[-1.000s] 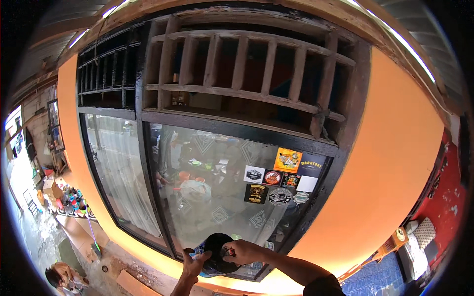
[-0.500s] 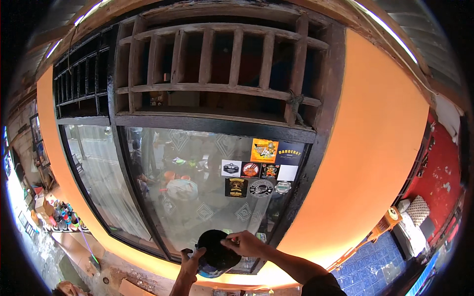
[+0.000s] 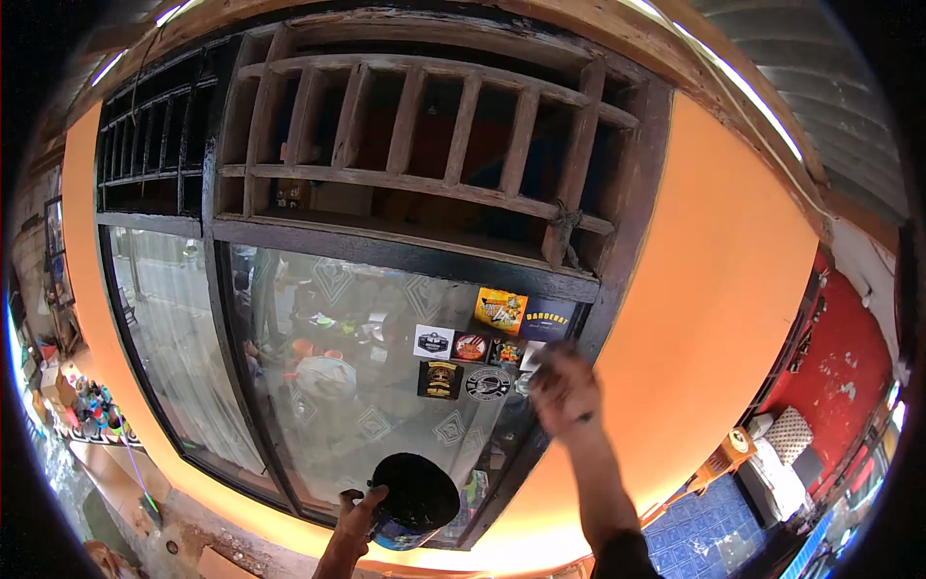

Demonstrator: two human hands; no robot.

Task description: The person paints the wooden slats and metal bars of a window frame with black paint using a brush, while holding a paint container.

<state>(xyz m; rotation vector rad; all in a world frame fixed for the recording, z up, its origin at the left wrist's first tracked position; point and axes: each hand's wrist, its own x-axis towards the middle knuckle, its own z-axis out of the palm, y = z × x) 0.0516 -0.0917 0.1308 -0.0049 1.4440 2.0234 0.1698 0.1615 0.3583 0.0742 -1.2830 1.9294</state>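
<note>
My left hand (image 3: 357,516) grips a round can (image 3: 413,502) by its left side, low in front of the window. The can's inside is black, and dark smears mark its outer wall. My right hand (image 3: 567,391) is raised in front of the right window frame (image 3: 526,449), beside the stickers on the glass. Its fingers are curled and blurred by motion; what they hold is hidden. Above runs a wooden window grille (image 3: 410,121), bare brown in the middle, while the left section (image 3: 159,145) is black and glossy.
Several stickers (image 3: 487,384) cover the right part of the glass pane (image 3: 338,376). Orange wall (image 3: 675,289) flanks the window. At far left, assorted items (image 3: 96,405) stand near a broom (image 3: 149,507). A cushioned seat (image 3: 776,473) stands on blue floor tiles (image 3: 694,526) at right.
My right hand has left the can's mouth and risen up and right to the window frame. The can stays in my left hand, and the view has shifted slightly.
</note>
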